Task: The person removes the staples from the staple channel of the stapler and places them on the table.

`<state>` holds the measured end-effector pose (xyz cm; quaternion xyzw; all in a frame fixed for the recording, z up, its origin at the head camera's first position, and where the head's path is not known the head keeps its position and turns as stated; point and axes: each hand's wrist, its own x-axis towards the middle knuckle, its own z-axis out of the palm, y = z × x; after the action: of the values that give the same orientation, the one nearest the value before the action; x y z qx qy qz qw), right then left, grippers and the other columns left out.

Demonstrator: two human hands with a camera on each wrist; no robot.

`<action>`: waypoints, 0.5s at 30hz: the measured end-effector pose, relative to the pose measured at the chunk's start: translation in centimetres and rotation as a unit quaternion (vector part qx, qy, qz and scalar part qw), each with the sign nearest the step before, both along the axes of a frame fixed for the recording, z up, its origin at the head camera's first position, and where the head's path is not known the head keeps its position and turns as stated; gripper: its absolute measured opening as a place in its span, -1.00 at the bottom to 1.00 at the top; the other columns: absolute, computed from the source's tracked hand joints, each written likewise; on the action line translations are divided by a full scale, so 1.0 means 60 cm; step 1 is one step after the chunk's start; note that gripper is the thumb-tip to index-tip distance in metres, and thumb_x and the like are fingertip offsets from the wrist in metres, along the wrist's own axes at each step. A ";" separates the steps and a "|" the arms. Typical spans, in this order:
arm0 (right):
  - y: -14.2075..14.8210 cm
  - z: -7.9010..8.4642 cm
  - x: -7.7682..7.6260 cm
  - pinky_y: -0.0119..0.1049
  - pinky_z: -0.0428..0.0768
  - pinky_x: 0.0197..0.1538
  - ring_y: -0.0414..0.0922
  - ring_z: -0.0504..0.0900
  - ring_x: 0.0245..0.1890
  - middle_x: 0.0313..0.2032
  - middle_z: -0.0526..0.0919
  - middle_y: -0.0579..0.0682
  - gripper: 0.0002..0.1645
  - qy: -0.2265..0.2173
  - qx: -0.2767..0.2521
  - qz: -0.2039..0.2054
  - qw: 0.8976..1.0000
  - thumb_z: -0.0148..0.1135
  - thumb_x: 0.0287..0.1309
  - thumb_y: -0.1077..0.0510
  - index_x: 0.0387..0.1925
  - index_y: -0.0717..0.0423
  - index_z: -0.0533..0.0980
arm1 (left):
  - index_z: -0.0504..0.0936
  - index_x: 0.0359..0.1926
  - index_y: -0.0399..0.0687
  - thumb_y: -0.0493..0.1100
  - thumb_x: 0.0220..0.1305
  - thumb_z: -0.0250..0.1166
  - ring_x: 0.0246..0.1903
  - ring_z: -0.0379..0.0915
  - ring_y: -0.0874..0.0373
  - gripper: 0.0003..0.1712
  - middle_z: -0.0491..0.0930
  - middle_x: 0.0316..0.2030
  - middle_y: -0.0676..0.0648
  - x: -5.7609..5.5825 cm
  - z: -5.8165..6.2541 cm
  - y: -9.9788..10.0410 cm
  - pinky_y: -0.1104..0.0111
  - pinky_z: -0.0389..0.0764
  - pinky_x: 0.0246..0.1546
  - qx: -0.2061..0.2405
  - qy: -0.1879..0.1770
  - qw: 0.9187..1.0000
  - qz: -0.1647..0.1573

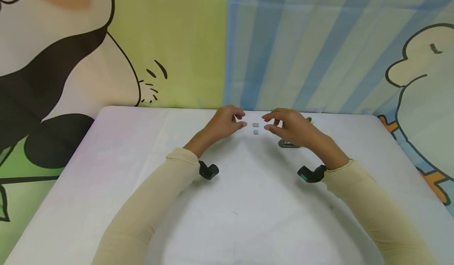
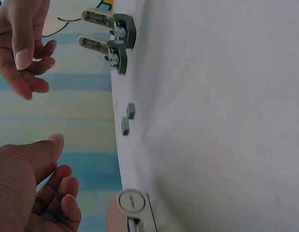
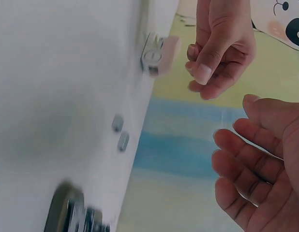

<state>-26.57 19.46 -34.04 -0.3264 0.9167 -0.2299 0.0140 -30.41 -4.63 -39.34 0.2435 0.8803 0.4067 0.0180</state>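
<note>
Two small grey blocks (image 1: 255, 125) lie close together near the table's far edge, between the hands. My left hand (image 1: 226, 122) hovers to their left with loosely bent fingers, holding nothing. To their right my right hand (image 1: 286, 125) hovers the same way, its thumb and fingers apart. A dark grey device with metal parts (image 1: 289, 144) lies under the right hand and is partly covered by it. The left wrist view shows two such devices (image 2: 121, 29), each with a raised translucent lever. A pink and pale grey device with a round disc (image 2: 132, 200) lies on the left hand's side.
A white cloth covers the table (image 1: 234, 217). Right behind its far edge hangs a printed curtain (image 1: 198, 52) with cartoon animals. Black wrist cameras (image 1: 208, 171) stick out inward from both sleeves.
</note>
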 end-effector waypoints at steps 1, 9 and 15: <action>-0.008 -0.003 -0.005 -0.18 0.53 -0.26 -0.11 0.55 -0.21 -0.04 0.63 0.05 -0.63 -0.003 -0.010 0.007 1.000 0.26 0.29 0.15 0.09 0.19 0.57 | 0.64 0.04 -0.25 -0.16 0.25 0.38 -0.24 0.45 0.09 -0.62 0.60 -0.10 -0.17 0.000 -0.001 -0.012 0.32 0.51 -0.20 -0.001 0.000 1.000 0.008; -0.063 -0.043 -0.049 -0.20 0.56 -0.29 -0.11 0.56 -0.25 0.01 0.61 0.11 -0.54 -0.050 -0.044 0.011 0.998 0.32 0.24 0.07 0.13 0.16 0.56 | 0.62 0.09 -0.25 -0.08 0.16 0.45 -0.15 0.42 0.02 -0.49 0.55 -0.05 -0.19 -0.005 -0.014 -0.095 0.24 0.47 -0.13 0.018 -0.011 0.997 0.069; -0.126 -0.085 -0.082 -0.20 0.55 -0.27 -0.08 0.57 -0.29 0.25 0.37 0.17 -0.29 -0.085 -0.047 0.000 0.995 0.38 0.18 0.04 0.32 0.16 0.39 | 0.57 0.17 -0.18 -0.07 0.10 0.49 -0.02 0.40 -0.02 -0.38 0.50 0.04 -0.14 -0.005 -0.037 -0.150 0.15 0.45 -0.04 0.017 -0.042 0.994 0.104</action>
<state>-31.50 11.89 -39.11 -0.3058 0.9005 -0.2994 0.0765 -30.71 -13.64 -41.59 0.1337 0.8921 0.4314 0.0087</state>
